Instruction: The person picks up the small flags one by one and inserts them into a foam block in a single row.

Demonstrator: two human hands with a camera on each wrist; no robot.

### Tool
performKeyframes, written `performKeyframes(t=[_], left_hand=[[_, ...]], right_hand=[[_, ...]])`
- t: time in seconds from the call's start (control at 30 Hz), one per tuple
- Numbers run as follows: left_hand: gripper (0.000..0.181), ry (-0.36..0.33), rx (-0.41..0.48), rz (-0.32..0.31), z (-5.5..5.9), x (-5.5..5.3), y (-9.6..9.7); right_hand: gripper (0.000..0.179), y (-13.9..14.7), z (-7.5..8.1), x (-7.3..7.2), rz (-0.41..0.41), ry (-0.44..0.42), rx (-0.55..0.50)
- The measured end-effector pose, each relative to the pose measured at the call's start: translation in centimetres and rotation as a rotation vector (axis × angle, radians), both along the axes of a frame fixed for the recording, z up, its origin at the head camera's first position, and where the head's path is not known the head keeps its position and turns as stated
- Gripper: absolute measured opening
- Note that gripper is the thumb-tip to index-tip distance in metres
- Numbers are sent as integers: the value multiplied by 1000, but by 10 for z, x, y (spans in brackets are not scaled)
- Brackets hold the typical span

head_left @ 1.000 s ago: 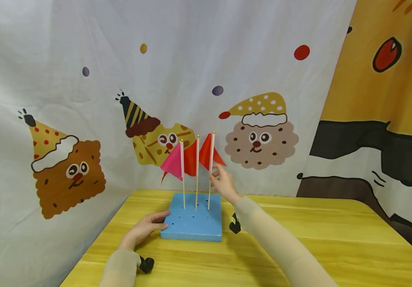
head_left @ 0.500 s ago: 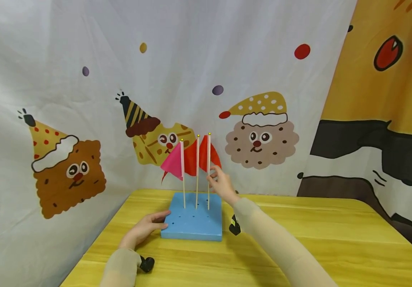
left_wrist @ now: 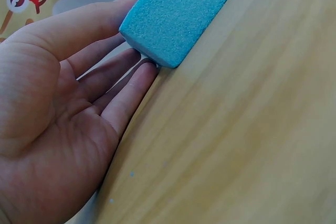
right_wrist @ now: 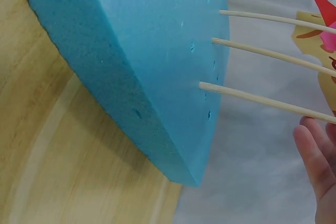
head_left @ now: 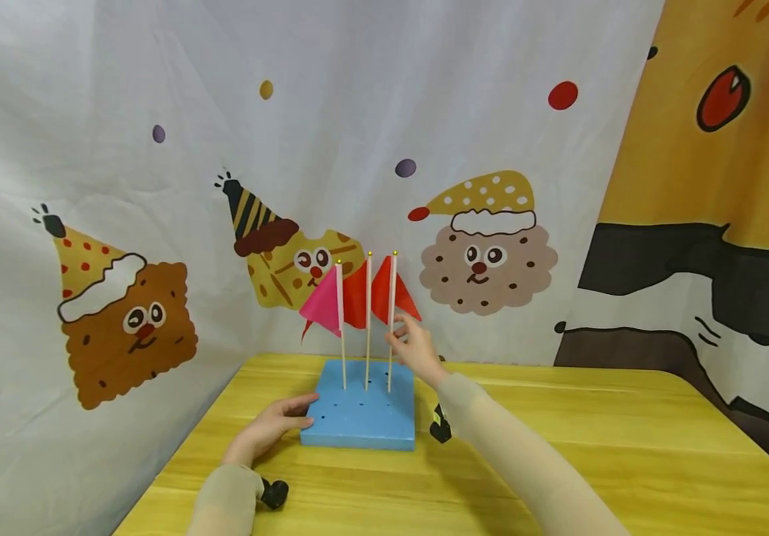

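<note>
In the head view, a blue foam block [head_left: 357,429] lies on the table with three flags on thin wooden sticks upright in it. The pink flag [head_left: 323,301] stands at left, a red flag [head_left: 356,298] in the middle and another red flag [head_left: 383,296] at right. My right hand [head_left: 416,346] pinches the right flag's stick just below the cloth; in the right wrist view its fingertips touch that stick [right_wrist: 252,97]. My left hand [head_left: 270,426] rests against the block's left side, fingers fairly straight; the left wrist view has them touching the block's corner [left_wrist: 173,19].
Several small holes dot the block's top around the sticks. The wooden table [head_left: 558,447] extends to the right and front. Behind it hangs a white curtain [head_left: 330,149] printed with cartoon biscuits. Each wrist carries a black camera [head_left: 274,494].
The right flag's top has shifted slightly left and down, its stick now nearer upright. My right hand has moved down a little with it. The left hand and the block have stayed put.
</note>
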State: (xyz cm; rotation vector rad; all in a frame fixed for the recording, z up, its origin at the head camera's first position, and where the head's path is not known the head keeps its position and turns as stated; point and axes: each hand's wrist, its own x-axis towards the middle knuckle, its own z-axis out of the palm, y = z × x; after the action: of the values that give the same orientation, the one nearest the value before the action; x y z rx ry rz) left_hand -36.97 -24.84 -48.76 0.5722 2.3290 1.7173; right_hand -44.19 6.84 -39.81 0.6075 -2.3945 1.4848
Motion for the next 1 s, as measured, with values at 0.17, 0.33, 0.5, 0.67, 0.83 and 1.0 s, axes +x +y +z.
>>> performKeyframes(t=[0.17,0.33,0.5,0.67,0.83,1.0], left_hand=[[59,1,1,-5,-1,1,0],[59,-13,2,1,-1,3,1],[59,-14,4,-1,-2,3,1],[59,-6,8,-1,-4,2,2],[59,-15,8,5,-3,1,2],[60,-8,17,2,-2,-1,0]], right_hand=[[41,0,-2,-1,-5,-31,6],[40,1,-6,-1,0,-33,17],[41,1,-8,-1,-14,-23,30],[43,4,-11,-2,-13,-29,34],[45,12,-14,0,5,-41,6],[45,39,-21,1,25,-64,-30]])
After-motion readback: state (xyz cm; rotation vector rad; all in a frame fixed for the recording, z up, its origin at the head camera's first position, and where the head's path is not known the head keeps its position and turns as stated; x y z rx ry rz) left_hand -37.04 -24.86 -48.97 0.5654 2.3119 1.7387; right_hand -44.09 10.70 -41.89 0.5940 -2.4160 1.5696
